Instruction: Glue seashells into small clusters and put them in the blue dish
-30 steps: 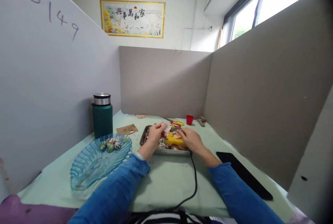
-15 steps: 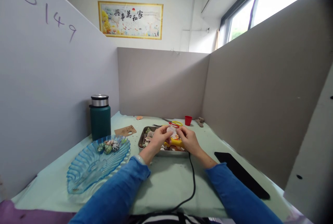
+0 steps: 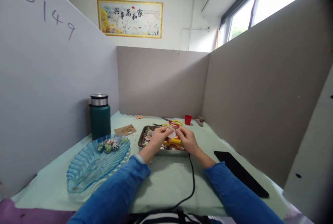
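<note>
My left hand (image 3: 159, 138) pinches a thin white piece, seemingly a shell (image 3: 172, 134), between thumb and fingers above the tray. Close to the right edge of that piece, my right hand (image 3: 189, 140) has its thumb and fingertips pressed together; what lies between them is too small to make out. Under both hands stands a metal tray (image 3: 173, 153) of shells (image 3: 147, 134) in mixed colours. A yellow tool (image 3: 173, 142), like a glue gun, lies across the tray, partly covered by my hands. From the tray's right front a black cord (image 3: 194, 179) runs toward me.
On the left are a blue scalloped glass dish (image 3: 85, 170) with shell-like pieces, a green bottle (image 3: 100, 120) and a brown card (image 3: 125, 130). Scissors (image 3: 174, 123) and a red cup (image 3: 188, 120) stand behind the tray. A black flat slab (image 3: 240, 173) lies right. Partitions enclose the table.
The white piece has tilted and sits slightly lower between my fingers. My hands otherwise stay nearly in place above the tray.
</note>
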A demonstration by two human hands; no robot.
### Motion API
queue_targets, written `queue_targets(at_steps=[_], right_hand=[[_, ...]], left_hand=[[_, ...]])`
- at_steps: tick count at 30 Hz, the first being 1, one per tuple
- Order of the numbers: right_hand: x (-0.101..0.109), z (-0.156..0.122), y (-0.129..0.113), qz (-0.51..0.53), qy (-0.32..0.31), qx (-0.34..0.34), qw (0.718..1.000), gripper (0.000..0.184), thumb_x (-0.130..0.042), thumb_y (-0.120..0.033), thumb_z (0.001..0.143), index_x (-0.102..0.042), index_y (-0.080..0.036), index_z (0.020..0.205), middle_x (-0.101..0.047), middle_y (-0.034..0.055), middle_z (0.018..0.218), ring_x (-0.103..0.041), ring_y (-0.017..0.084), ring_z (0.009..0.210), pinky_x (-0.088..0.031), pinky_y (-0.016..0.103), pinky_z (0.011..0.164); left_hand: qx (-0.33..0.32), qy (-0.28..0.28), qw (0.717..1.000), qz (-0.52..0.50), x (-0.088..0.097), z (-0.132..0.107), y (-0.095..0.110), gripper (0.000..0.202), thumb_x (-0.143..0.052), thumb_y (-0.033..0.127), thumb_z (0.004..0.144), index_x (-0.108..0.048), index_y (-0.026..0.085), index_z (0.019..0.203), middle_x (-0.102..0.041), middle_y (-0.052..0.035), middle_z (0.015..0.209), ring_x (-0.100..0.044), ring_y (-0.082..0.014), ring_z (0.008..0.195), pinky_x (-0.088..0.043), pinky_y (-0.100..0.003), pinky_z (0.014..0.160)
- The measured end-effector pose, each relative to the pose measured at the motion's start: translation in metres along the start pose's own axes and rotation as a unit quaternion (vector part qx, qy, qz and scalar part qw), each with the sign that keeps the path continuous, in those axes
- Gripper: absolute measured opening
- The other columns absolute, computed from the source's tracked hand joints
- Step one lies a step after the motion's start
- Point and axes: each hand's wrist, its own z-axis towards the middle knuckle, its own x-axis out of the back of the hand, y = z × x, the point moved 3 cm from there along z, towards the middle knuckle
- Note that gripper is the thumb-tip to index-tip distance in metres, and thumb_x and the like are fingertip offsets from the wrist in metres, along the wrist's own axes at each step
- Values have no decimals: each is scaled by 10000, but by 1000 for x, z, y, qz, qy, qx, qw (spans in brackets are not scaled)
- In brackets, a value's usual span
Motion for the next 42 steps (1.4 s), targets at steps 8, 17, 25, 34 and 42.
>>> queue_targets(at_steps=[8, 17, 25, 34, 42], right_hand=[[0, -1, 1, 4, 11, 9, 1000, 328, -482, -438, 895, -519, -207, 665, -533, -16, 599, -478, 137, 571, -394, 257, 576], [0, -3, -5, -34, 31, 24, 999, 329, -468, -430, 896, -507, -214, 651, -518, -16, 575, -476, 140, 561, -381, 258, 572], [2, 0, -1, -59, 36, 20, 997, 331, -459, -430, 904, -528, -217, 661, -547, -7, 583, -508, 155, 569, -393, 272, 596], [-2, -1, -3, -92, 14, 40, 995, 328, -462, -410, 912, -527, -214, 658, -532, -11, 581, -490, 147, 566, -367, 269, 586], [-1, -2, -4, -58, -9, 34, 998, 306, -467, -404, 903, -530, -214, 672, -528, -6, 599, -485, 153, 585, -361, 267, 587]], left_hand=[[-16, -4, 1000, 3, 0, 1, 1, 470, -838, 545, 561, -722, 114, 708, -606, -29, 667, -518, -98, 551, -435, -216, 504], [-23, -7, 1000, 7, 1, 3, -3, 471, -828, 559, 578, -703, 119, 692, -595, -18, 647, -510, -92, 520, -429, -220, 491], [-6, -23, 1000, 6, -1, 3, -5, 463, -783, 573, 636, -694, 130, 744, -614, -22, 689, -534, -116, 580, -433, -225, 528], [-15, 22, 1000, 2, 2, 3, -4, 460, -821, 534, 584, -693, 137, 778, -615, -9, 704, -546, -119, 620, -435, -214, 525], [2, 18, 999, -45, 3, 4, -4, 505, -878, 516, 484, -677, 124, 730, -620, -5, 669, -530, -106, 599, -424, -221, 557]])
